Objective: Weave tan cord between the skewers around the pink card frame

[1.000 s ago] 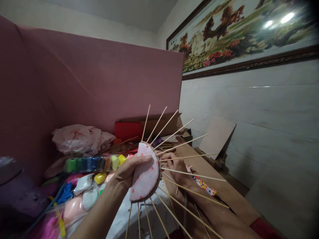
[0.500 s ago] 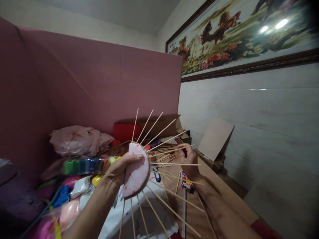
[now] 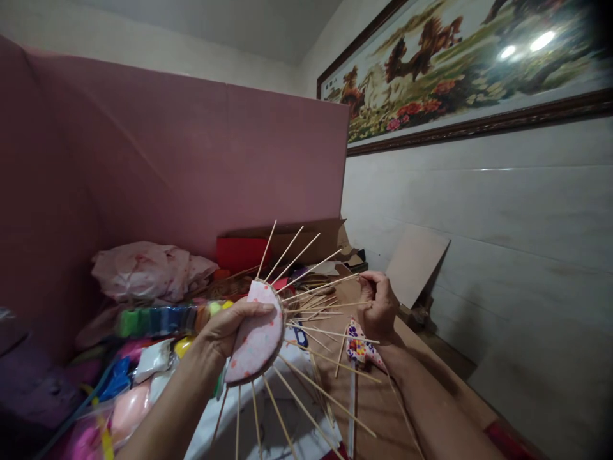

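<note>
My left hand (image 3: 225,329) grips a round disc covered in pink floral fabric (image 3: 256,342). Several thin wooden sticks (image 3: 313,286) fan out from the disc's rim like spokes. My right hand (image 3: 379,308) is held up to the right of the disc, with its fingers curled and pinched on the outer end of one stick. A small patterned piece of fabric (image 3: 359,350) lies on the table just below that wrist.
A brown table (image 3: 383,409) carries loose sticks and an open cardboard box (image 3: 306,239). Coloured clay packs (image 3: 163,319) and plastic bags (image 3: 148,268) pile up at the left. A pink board (image 3: 167,153) stands behind. A tiled wall with a framed picture (image 3: 454,70) is at the right.
The disc and my left hand have dropped and shifted left. My right hand rose from behind the sticks and closed on a stick's tip.
</note>
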A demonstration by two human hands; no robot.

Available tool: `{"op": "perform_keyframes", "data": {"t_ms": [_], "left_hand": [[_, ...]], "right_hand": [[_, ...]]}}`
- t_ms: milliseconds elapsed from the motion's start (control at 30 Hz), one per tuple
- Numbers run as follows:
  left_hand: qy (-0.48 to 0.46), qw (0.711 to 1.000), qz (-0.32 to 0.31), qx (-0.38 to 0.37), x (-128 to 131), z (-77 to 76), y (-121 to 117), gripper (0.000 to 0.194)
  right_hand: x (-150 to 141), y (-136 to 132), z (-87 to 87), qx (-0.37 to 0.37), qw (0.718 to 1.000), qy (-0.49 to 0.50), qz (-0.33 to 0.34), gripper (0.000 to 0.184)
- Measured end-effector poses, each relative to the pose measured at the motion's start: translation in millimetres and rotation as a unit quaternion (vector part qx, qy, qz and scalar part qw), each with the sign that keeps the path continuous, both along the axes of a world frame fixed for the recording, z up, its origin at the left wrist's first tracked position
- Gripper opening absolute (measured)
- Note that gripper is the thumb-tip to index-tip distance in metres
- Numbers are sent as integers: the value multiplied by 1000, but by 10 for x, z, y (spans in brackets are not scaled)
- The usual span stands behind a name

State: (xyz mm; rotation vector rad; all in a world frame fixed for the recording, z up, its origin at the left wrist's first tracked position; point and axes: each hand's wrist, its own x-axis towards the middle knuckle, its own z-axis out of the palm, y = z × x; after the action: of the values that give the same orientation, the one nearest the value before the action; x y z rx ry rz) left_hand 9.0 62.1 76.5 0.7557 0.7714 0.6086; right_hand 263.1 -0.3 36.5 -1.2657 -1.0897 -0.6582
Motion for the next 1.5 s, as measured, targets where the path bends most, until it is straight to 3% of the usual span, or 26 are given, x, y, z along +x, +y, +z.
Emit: {"op": "perform_keyframes", "data": {"t_ms": [167, 367, 500, 600, 700, 800, 933, 1200, 1500], "left_hand": [[-15, 1000, -22, -6, -10, -21, 12, 4], [-7, 1000, -28, 1, -8, -29, 23, 3], [3, 1000, -25, 2, 13, 17, -19, 1], [-25, 998, -59, 28, 36, 75, -76, 2], [-40, 995, -73, 61, 60, 124, -135, 8], [-51, 994, -65, 74, 79, 150, -177, 12], [-52, 995, -55, 67, 95, 146, -196, 10], [-70, 989, -76, 104, 97, 156, -250, 17], [-144, 966, -152, 151, 97, 227, -314, 38]], "right_hand": [[15, -14, 10, -8, 999, 34, -23, 14], [48, -8, 31, 25, 999, 20, 5, 12], [47, -5, 43, 18, 997, 74, 29, 14], [15, 30, 29, -39, 992, 108, 58, 16], [-68, 88, -24, -148, 977, 85, 126, 16], [-205, 122, -111, -245, 948, 28, 202, 17], [-397, 106, -235, -314, 907, -15, 279, 17], [-547, 111, -385, -387, 864, -73, 314, 12], [-588, 57, -328, -356, 882, -69, 300, 14]]}}
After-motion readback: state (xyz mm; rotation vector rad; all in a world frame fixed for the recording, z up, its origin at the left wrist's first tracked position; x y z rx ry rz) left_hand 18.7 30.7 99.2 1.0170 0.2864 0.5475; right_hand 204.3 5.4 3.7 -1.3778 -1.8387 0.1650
